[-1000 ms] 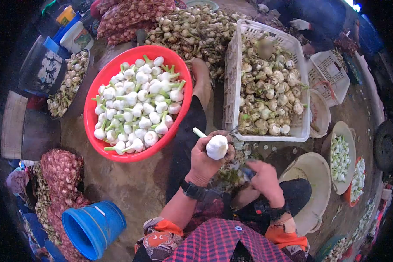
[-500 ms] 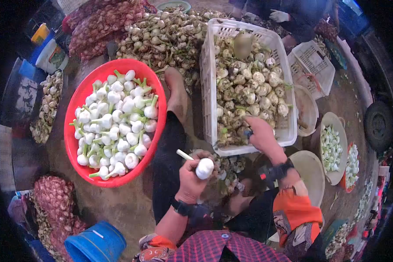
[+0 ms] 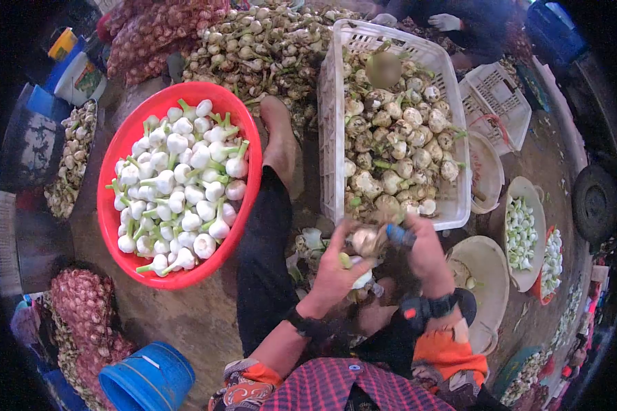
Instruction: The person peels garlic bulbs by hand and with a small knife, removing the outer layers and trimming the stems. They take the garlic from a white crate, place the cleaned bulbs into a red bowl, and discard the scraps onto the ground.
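Observation:
My left hand (image 3: 332, 279) is closed around garlic in front of the white crate (image 3: 327, 137). A brownish, unpeeled garlic bulb (image 3: 365, 241) shows at its fingertips, slightly blurred. Lower in the same palm is a clean white garlic bulb (image 3: 363, 279), partly covered by the thumb. Close on the right, my right hand (image 3: 428, 257) has curled fingers facing the unpeeled bulb. A blue item (image 3: 399, 235) sits at those fingers; blur hides whether it is a tool or a finger cover. Dirty garlic bulbs (image 3: 408, 130) fill much of the crate.
On the left a red basin (image 3: 255, 175) holds clean white garlic. Behind lies a heap of unpeeled garlic (image 3: 260, 51) beside red net sacks (image 3: 147, 41). A blue bucket (image 3: 147, 377) stands front left, pale basins (image 3: 483, 274) right. Another person's gloved hand (image 3: 445, 22) shows at the back.
My right hand has come back from the crate toward my left hand. An unpeeled bulb is now at my left fingertips, and the clean bulb sits lower in the palm.

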`<state>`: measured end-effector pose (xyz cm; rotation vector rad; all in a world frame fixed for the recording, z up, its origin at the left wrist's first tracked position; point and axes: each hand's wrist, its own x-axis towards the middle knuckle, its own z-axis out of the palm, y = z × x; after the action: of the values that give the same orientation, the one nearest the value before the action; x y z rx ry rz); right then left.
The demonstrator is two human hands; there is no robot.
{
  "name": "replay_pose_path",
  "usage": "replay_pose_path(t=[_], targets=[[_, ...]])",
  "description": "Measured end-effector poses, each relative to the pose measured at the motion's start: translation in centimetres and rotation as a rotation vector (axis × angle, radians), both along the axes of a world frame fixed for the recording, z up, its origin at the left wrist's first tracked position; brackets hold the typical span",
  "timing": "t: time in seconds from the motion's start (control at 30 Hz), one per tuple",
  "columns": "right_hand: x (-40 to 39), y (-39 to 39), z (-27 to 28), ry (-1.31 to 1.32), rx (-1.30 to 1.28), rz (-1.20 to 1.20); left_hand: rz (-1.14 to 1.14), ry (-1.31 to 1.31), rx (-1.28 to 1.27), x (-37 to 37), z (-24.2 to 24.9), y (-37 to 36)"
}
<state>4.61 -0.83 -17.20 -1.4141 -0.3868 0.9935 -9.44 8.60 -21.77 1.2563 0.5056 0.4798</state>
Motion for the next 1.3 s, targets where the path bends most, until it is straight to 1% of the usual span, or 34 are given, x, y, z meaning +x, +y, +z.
replay_pose_path(t=[0.03,0.07,0.13,0.17,0.27,0.37,0.47,0.53,0.57,0.67,0.7,0.8,0.83,0.9,0.97,1.0,1.1,1.2,1.23,1.3], targets=[[-1.8,-0.3,0.1,-0.013,0.002,-0.071,-0.102,0.072,0.018,-0.6,1.2,0.0],[-3.2,-0.2,0.2,-0.026,0.006,-0.143,-0.063,0.071,0.091,-0.8,1.4,-0.3],[-5.3,0.3,1.1,0.075,0.111,-0.218,0.011,0.071,0.237,-1.5,2.0,-1.0],[-6.3,0.5,1.5,0.125,0.165,-0.258,0.058,0.081,0.367,-1.8,2.3,-1.3],[-8.5,0.9,1.0,-0.045,0.105,-0.35,0.211,0.101,0.755,-2.4,3.5,-1.9],[-9.1,0.0,1.9,-0.141,0.105,-0.278,0.196,0.048,0.731,-3.2,4.3,-1.8],[-8.5,-1.4,2.1,-0.164,0.163,-0.16,0.118,0.008,0.642,-3.8,4.8,-1.6],[-9.0,-2.0,1.3,-0.138,0.234,-0.186,0.064,0.069,0.18,-4.2,4.1,-1.1],[-9.2,-2.2,1.2,-0.122,0.271,-0.197,0.021,0.041,0.371,-4.3,4.8,-0.6],[-8.1,-3.3,2.0,0.231,0.27,-0.28,-0.114,-0.056,0.503,-4.5,4.8,-0.1],[-7.5,-3.8,2.2,0.426,0.373,-0.233,-0.11,-0.046,0.475,-4.7,5.2,-0.3],[-8.6,-2.9,2.2,-0.076,0.26,-0.148,-0.019,0.002,0.626,-4.4,4.9,-1.0],[-8.9,-2.8,2.1,-0.243,0.213,-0.116,-0.009,-0.001,0.624,-4.4,4.7,-1.3],[-9.7,-2.8,2.0,-0.268,0.178,-0.135,0.017,0.001,0.624,-4.7,4.3,-1.4],[-10.1,-2.6,1.6,-0.262,0.144,-0.188,-0.028,-0.027,0.549,-4.9,4.2,-1.3],[-10.0,-2.8,1.7,-0.307,0.132,-0.149,-0.05,-0.042,0.514,-5.0,4.2,-1.1],[-9.3,-4.0,1.7,-0.445,0.095,-0.049,-0.134,0.08,-0.256,-5.8,4.6,-0.7],[-9.4,-4.0,0.7,-0.326,0.015,-0.211,-0.188,0.089,0.042,-5.4,3.9,-0.8],[-9.4,-3.9,0.8,-0.234,0.073,-0.218,-0.177,0.06,0.27,-5.2,4.0,-0.9],[-9.2,-3.7,1.2,-0.05,0.187,-0.237,-0.022,0.053,0.632,-4.9,4.4,-1.5]])
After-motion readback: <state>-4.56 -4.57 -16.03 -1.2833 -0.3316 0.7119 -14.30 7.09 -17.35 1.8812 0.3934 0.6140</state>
